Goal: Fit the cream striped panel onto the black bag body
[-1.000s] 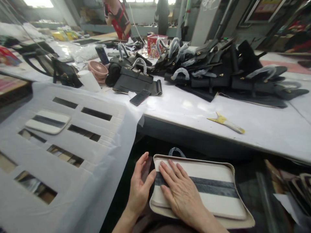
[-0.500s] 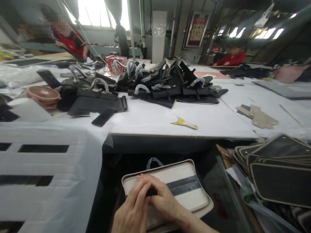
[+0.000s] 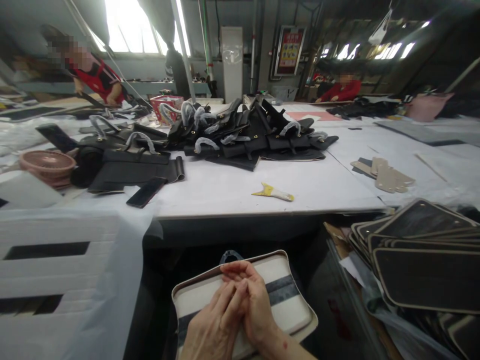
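Compared with the first frame, in which the right hand lay flat on the cream panel and the left hand was raised beside its left end, the two hands were found brought together over it. Against the second frame, the dark gap between them had closed, and more of the right palm showed. The left fingers were bunched against the right palm and the right fingers were close together and half curled; whether anything was gripped between them could not be told. The view had swung to the right, taking a smaller white piece on the slotted white stand out of sight. The panel lay directly before the wearer, below the near edge of the white surface, with its middle covered by the hands. On the surface were a yellow-and-white tool, a dark phone, a pink fan, beige pieces and a heap of black bags; stacked dark panels stood at right. Two co-workers were seen beyond. The panel's long axis ran left to right, its right end slanting away from the wearer, with a dark band along it; a plastic-wrapped handle projected past its far edge, towards the surface
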